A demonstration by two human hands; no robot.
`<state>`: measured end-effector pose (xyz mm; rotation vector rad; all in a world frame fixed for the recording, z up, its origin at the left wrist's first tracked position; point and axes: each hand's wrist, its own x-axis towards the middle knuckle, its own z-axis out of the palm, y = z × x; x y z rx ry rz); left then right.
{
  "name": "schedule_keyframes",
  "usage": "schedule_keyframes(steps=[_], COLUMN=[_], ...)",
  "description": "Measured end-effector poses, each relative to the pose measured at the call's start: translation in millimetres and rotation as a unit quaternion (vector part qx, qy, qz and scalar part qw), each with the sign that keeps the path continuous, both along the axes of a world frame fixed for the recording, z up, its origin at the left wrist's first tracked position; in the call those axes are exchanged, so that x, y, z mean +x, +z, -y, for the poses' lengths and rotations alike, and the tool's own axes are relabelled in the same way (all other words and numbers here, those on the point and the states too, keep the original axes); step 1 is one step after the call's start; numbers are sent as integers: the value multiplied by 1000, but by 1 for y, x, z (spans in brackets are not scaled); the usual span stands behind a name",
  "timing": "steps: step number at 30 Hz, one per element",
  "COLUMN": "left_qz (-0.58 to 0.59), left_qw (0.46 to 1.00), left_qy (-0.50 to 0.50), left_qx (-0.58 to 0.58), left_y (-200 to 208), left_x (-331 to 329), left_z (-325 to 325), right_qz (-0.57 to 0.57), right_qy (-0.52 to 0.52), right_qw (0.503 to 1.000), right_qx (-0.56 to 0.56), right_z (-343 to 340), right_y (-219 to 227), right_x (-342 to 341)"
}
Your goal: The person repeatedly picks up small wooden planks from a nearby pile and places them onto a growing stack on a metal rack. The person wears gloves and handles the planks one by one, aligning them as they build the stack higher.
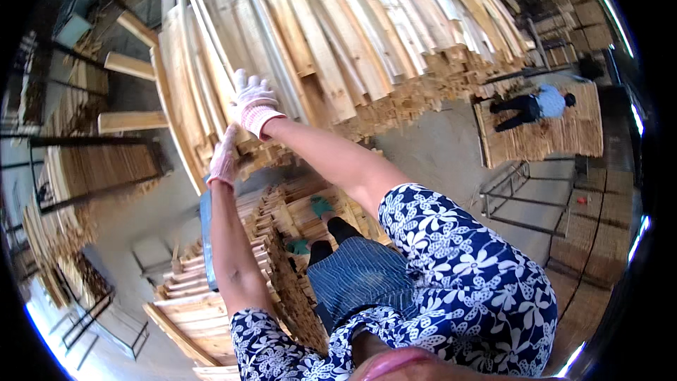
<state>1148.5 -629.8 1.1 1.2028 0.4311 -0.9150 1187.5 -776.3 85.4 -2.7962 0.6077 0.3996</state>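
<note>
A large stack of long, pale wooden boards (pixel 331 35) lies in front of me, its near ends uneven. My right hand (pixel 255 102), in a whitish knitted glove with a pink cuff, rests on top of the boards toward the left side, fingers spread. Just nearer to me, my left hand (pixel 224 157), in a similar pinkish glove, touches the board ends at the stack's near left corner. Its fingers look stretched out, seen from the side; their undersides are hidden. A blue-grey strip (pixel 206 233) shows beside my left forearm.
Several timbers (pixel 130 65) stick out at the stack's left. More boards (pixel 204 317) are piled by my feet and to the left. Metal frames (pixel 525 194) stand at right. A person (pixel 539 104) in a light blue top is by another wood stack (pixel 578 127).
</note>
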Motion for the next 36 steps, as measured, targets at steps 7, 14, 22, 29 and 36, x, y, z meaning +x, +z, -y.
schedule_keyframes(steps=[7, 14, 22, 29, 36], left_qz=[230, 44, -4, -9, 26], left_qw=[964, 994, 988, 991, 970], left_qy=[-3, -5, 151, 81, -201], left_qx=[134, 103, -32, -107, 134], left_y=[-63, 38, -79, -36, 125], left_x=[-27, -151, -121, -109, -185], left_z=[-34, -41, -92, -48, -59], right_qz=[56, -21, 32, 71, 23], right_qy=[-13, -86, -177, -294, -218], right_qw=[995, 965, 925, 718, 684], right_qx=[83, 246, 334, 627, 696], right_z=[-39, -31, -16, -12, 5], right_y=[-4, 16, -33, -33, 89], right_x=[-16, -160, -177, -182, -293])
